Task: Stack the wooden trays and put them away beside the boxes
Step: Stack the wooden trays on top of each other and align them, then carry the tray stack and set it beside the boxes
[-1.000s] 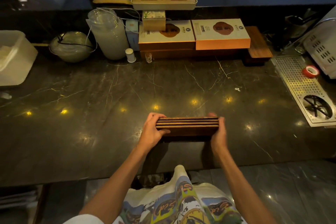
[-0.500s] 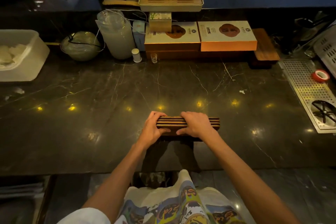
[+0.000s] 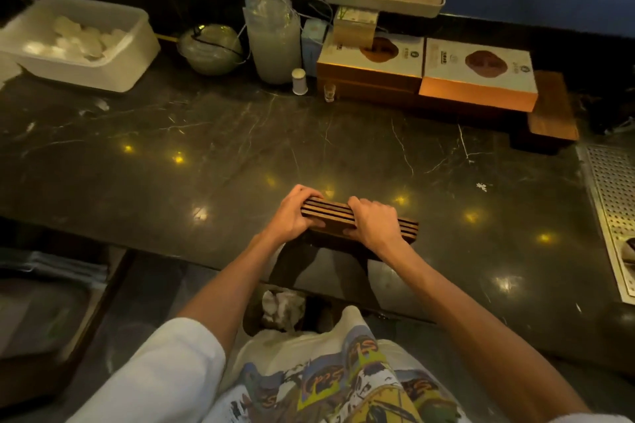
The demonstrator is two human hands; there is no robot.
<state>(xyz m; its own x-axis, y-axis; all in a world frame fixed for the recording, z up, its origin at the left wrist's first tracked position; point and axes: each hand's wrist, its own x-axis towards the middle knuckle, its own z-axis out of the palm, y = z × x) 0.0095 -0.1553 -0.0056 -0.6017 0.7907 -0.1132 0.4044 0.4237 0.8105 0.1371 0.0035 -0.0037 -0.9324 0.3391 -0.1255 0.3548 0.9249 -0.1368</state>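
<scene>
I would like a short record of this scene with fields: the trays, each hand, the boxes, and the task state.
trays: stack of wooden trays, edges showing, near the front edge of the dark marble counter
left hand: left hand grips the stack's left end
right hand: right hand lies over the stack's top, near the middle
boxes: two orange-sided boxes at the counter's back
task state: stacked, not yet put away beside the boxes

Both bare forearms reach forward, the left one coming out of a white sleeve. The left hand curls closed with fingers over the far edge; the right hand clamps palm-down, thumb tucked underneath
</scene>
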